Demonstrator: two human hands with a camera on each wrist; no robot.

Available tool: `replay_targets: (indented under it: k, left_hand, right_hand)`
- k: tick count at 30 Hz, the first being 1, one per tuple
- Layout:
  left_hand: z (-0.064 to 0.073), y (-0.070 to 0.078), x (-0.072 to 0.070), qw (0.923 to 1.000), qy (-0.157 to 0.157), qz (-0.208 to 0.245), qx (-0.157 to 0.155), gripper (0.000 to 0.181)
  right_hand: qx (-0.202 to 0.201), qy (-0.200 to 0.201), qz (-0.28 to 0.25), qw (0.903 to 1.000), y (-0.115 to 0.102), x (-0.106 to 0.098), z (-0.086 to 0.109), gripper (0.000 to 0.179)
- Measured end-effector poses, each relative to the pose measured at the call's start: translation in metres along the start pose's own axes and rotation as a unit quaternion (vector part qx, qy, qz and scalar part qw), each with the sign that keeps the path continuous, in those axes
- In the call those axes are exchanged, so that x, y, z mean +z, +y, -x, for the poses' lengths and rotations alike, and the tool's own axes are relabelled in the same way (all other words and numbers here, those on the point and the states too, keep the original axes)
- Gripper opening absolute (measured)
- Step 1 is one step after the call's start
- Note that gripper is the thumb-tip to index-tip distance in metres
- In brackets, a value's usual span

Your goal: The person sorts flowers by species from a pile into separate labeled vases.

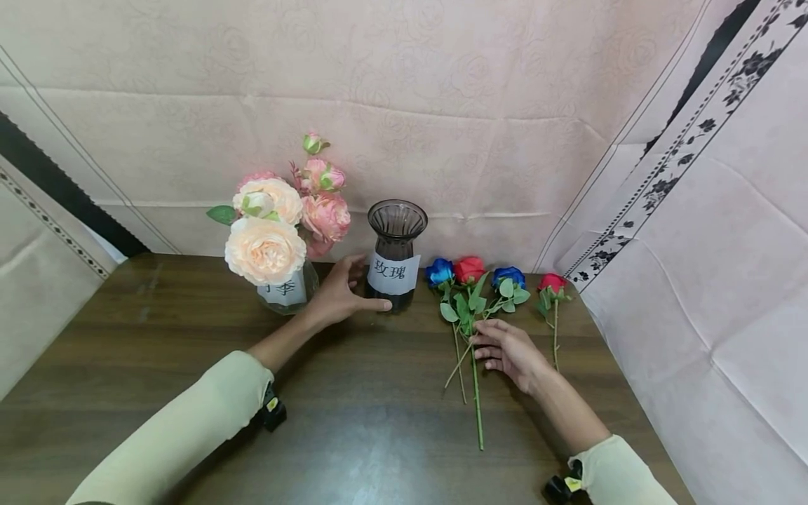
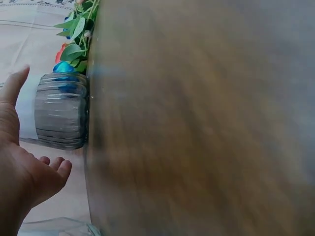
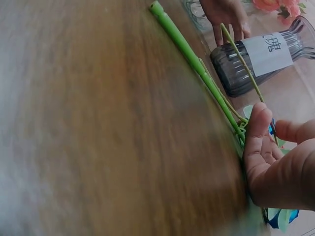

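Observation:
A dark glass vase (image 1: 396, 242) with a white paper label stands near the table's back edge. My left hand (image 1: 341, 298) is at its left side, thumb stretched across its front and the other fingers beside it; the left wrist view shows the spread fingers apart from the glass (image 2: 59, 110). To the right lie two blue roses and one red rose (image 1: 469, 270) with crossing green stems. My right hand (image 1: 510, 351) pinches the thin stem (image 3: 243, 61) of the right blue rose (image 1: 508, 277) between thumb and forefinger. The left blue rose (image 1: 439, 271) lies beside the red one.
Left of my left hand, a clear labelled vase (image 1: 284, 293) holds peach and pink flowers (image 1: 268, 249). Another red rose (image 1: 553, 283) lies apart at the far right. Patterned pale cloth (image 1: 404, 105) hangs behind the brown wooden table (image 1: 353, 428) and along its sides.

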State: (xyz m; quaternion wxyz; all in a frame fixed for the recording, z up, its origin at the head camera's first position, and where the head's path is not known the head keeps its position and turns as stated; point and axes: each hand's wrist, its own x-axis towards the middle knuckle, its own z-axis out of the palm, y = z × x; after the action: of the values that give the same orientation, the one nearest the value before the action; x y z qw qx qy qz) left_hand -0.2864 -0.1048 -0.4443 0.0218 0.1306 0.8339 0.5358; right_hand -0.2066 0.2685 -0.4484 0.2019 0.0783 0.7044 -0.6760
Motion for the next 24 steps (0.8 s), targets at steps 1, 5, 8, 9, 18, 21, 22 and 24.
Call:
replay_targets:
  k: [1,5,8,9,18,21,22,24]
  left_hand:
    - [-0.003,0.0,0.001,1.0,-0.005,0.006,0.004,0.12]
    - [-0.011,0.0,0.004,0.9991,-0.023,0.031,0.015,0.121]
    - [-0.016,-0.001,0.006,0.9982,-0.03,0.047,0.021,0.119]
    - [-0.017,-0.002,0.007,0.998,-0.031,0.051,0.021,0.118]
    - [-0.023,-0.002,0.014,0.9983,-0.025,0.052,0.01,0.12]
    - [-0.023,-0.003,0.016,0.9986,-0.02,0.049,0.008,0.118]
    - [-0.024,-0.003,0.017,0.9985,-0.018,0.051,0.011,0.116]
    - [-0.024,-0.004,0.017,0.9983,-0.017,0.054,0.014,0.113]
  right_hand:
    - [-0.004,0.001,-0.005,1.0,0.0,0.001,0.0,0.042]
    - [-0.016,0.002,-0.036,0.9992,0.001,0.003,-0.001,0.041]
    - [-0.023,0.001,-0.063,0.9978,0.002,0.005,-0.002,0.043]
    - [-0.026,-0.001,-0.072,0.9971,0.002,0.006,-0.002,0.044]
    - [-0.036,-0.002,-0.162,0.9862,0.003,0.01,-0.004,0.032]
    - [-0.039,0.003,-0.186,0.9818,0.003,0.011,-0.005,0.03]
    - [-0.04,0.005,-0.193,0.9803,0.002,0.011,-0.005,0.031]
    - [-0.044,0.005,-0.209,0.9769,0.002,0.011,-0.005,0.032]
